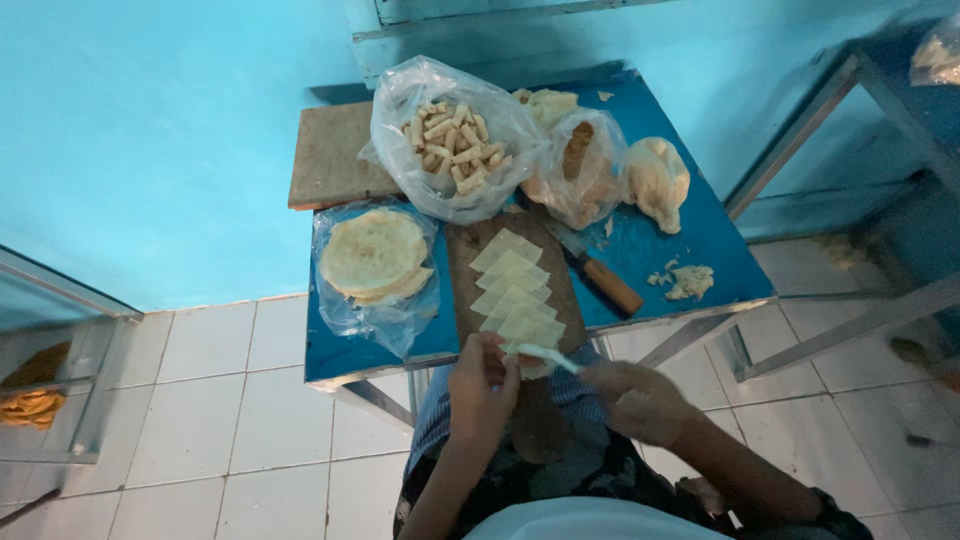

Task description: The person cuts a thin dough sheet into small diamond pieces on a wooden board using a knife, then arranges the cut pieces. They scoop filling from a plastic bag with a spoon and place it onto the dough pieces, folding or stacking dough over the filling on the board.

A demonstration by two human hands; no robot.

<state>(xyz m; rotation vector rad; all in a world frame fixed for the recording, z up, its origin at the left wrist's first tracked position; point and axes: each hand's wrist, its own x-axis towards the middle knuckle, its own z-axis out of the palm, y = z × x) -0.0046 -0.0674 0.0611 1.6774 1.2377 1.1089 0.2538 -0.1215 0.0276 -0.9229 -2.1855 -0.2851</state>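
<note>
Both my hands pinch a thin pale dough sheet (540, 355) at the blue table's (690, 240) near edge: left hand (483, 385) and right hand (632, 398) each grasp an end. I judge it soft, light, tearable; best held by the edges.

The right hand (640, 400) is blurred; the plastic bag (585, 185) hides its contents; the bottom edge cuts off both forearms.

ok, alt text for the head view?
Both hands, left and right, hold a pale wrapper strip over a board of cut wrappers. The blue table also holds bagged rolls, round sheets and a knife.
</note>
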